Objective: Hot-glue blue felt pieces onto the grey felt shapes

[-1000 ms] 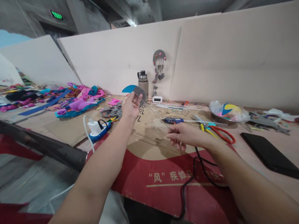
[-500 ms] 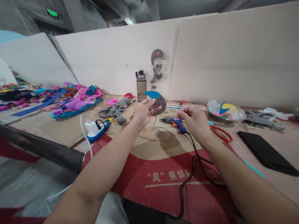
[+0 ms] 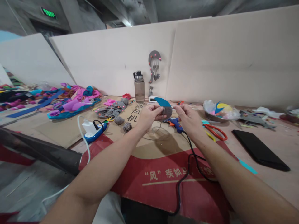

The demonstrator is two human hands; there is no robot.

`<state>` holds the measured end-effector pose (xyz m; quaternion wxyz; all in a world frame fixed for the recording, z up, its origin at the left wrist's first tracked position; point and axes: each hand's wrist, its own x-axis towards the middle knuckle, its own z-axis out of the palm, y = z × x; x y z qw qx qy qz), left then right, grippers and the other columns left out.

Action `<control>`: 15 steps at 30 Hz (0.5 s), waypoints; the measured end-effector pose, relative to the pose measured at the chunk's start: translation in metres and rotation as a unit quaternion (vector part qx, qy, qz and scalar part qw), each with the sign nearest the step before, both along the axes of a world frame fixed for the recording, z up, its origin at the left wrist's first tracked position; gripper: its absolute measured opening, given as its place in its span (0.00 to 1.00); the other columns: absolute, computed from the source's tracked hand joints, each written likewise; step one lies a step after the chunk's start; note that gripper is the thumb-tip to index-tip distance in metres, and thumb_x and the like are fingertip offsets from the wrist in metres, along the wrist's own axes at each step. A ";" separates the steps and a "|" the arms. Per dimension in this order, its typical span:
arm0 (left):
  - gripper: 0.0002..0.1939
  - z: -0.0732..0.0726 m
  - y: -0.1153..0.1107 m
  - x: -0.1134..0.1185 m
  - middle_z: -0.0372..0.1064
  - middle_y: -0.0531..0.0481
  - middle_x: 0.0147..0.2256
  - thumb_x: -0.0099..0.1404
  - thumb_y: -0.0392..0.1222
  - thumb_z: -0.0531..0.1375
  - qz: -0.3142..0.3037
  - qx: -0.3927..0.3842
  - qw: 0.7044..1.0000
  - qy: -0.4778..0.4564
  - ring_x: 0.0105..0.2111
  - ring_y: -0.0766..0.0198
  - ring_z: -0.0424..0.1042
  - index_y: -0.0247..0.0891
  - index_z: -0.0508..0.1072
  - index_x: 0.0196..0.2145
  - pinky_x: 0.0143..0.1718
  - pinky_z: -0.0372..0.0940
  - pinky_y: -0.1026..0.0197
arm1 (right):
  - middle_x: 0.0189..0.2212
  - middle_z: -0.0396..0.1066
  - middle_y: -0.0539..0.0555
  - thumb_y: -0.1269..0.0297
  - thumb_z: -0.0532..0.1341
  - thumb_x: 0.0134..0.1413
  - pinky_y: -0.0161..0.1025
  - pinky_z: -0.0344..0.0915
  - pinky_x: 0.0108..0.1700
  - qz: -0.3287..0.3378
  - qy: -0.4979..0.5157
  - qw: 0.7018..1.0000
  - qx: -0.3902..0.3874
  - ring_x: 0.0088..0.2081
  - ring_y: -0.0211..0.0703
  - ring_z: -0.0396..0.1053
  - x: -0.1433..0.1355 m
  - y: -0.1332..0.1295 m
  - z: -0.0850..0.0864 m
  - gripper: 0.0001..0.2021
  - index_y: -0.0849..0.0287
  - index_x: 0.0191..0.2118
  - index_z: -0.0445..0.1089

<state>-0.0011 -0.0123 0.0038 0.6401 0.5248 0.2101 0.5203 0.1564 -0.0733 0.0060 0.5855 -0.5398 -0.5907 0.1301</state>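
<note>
My left hand (image 3: 151,114) pinches a grey felt disc (image 3: 167,112) with a blue crescent piece (image 3: 163,102) at its upper edge. A thin grey strand hangs from the disc toward the cardboard (image 3: 149,149). Just right of the disc, my right hand (image 3: 185,115) has thumb and forefinger pressed together; whatever lies between them is too small to make out. Beneath and between the hands lies a blue glue gun (image 3: 177,124), its black cable running toward me. Grey yarn balls (image 3: 127,127) rest left of my left hand.
A bottle (image 3: 139,87) stands behind the hands. To the right are a bowl of scraps (image 3: 221,117), red-handled scissors (image 3: 218,132) and a black phone (image 3: 260,150). A blue power strip (image 3: 95,133), grey felt pieces (image 3: 109,110) and colourful cloth (image 3: 77,101) lie left.
The disc and blue piece have turned and moved right and slightly down with my left hand, closer to my right hand. The view has shifted slightly, and another yarn ball shows beside my left wrist.
</note>
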 end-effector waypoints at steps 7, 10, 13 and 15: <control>0.13 -0.002 -0.002 0.003 0.76 0.48 0.34 0.54 0.44 0.69 -0.042 0.037 0.997 0.052 0.33 0.65 0.75 0.33 0.77 0.34 0.42 0.73 0.56 | 0.29 0.71 0.50 0.51 0.62 0.53 0.37 0.62 0.34 0.082 0.072 0.994 -0.029 0.30 0.38 0.65 -0.004 0.003 -0.004 0.15 0.58 0.37 0.74; 0.14 -0.001 -0.003 0.001 0.76 0.48 0.34 0.54 0.45 0.70 -0.061 0.030 0.996 0.059 0.33 0.65 0.75 0.33 0.76 0.34 0.43 0.73 0.55 | 0.23 0.66 0.47 0.49 0.64 0.50 0.35 0.56 0.28 0.101 0.130 0.985 -0.046 0.25 0.36 0.59 -0.003 0.007 -0.007 0.15 0.57 0.33 0.73; 0.14 0.000 -0.002 -0.002 0.74 0.49 0.33 0.54 0.45 0.70 -0.085 0.020 0.994 0.058 0.32 0.66 0.74 0.32 0.75 0.32 0.41 0.73 0.57 | 0.22 0.65 0.46 0.48 0.68 0.44 0.34 0.55 0.27 0.141 0.193 0.970 -0.049 0.24 0.34 0.57 -0.003 0.008 -0.006 0.17 0.57 0.29 0.70; 0.14 0.002 0.000 -0.005 0.73 0.50 0.31 0.54 0.44 0.71 -0.107 0.006 0.993 0.051 0.31 0.67 0.73 0.32 0.73 0.31 0.40 0.73 0.58 | 0.22 0.64 0.45 0.48 0.71 0.40 0.34 0.57 0.28 0.179 0.224 0.957 -0.051 0.24 0.34 0.58 -0.004 0.006 -0.003 0.19 0.57 0.26 0.68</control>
